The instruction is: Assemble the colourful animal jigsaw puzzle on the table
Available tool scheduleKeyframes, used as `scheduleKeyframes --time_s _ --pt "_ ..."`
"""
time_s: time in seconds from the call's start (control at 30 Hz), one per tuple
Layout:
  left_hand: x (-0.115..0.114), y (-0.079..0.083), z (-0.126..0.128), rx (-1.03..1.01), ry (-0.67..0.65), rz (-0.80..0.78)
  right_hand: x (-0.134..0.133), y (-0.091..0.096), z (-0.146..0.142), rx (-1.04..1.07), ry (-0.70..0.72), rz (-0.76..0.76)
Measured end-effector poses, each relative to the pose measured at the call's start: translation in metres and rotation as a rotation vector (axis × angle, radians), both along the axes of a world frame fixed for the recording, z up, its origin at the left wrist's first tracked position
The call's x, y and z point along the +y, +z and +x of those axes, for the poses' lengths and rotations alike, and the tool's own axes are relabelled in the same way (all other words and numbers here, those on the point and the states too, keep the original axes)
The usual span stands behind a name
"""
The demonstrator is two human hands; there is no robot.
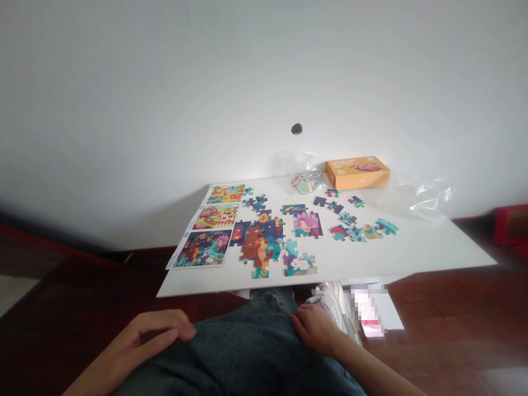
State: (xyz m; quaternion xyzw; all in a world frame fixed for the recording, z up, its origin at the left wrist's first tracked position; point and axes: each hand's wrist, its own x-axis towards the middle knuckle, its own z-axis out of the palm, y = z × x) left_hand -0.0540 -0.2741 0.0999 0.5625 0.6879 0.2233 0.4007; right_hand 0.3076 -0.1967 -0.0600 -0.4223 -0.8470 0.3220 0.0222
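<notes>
My left hand (154,335) hangs loosely curled over my left thigh, thumb a little apart from the fingers, holding nothing. On my other knee rests my right hand (314,325), fingers laid over the jeans (247,346). Both are below the white table's front edge. Nearest to them on the tabletop is a partly joined jigsaw puzzle (258,242) with a bear and other animals. A joined rabbit section (301,265) touches or nearly touches its right side. Behind that lies a peacock section (308,224). Loose puzzle pieces (357,234) are scattered to the right.
A sheet with three printed pictures (208,226) lies at the table's left. At the back are a bag of puzzle pieces (307,180), an orange box (358,172) and a clear plastic bag (424,195). A phone (369,313) lies below the table.
</notes>
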Motion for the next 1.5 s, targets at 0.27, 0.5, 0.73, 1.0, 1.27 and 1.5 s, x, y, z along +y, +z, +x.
scheduleKeyframes --time_s 0.27,0.5,0.73,1.0,1.27,1.5 --pt "0.132 0.011 0.077 -0.045 -0.34 0.277 0.036 0.095 0.021 0.329 0.106 -0.097" --pt "0.26 -0.036 0.173 0.005 -0.517 0.769 0.174 0.123 0.049 0.272 -0.124 0.43" --pt "0.315 -0.085 0.176 0.071 -0.344 0.954 0.263 0.089 0.021 0.188 0.052 0.676" --pt "0.315 -0.09 0.149 0.109 -0.181 0.988 0.273 0.057 -0.002 0.174 0.058 0.668" --pt "0.314 -0.093 0.151 0.16 -0.195 0.857 0.283 0.049 0.005 0.211 0.089 0.698" --pt "0.31 -0.092 0.157 0.27 -0.241 0.758 0.286 0.048 0.006 0.226 0.092 0.694"
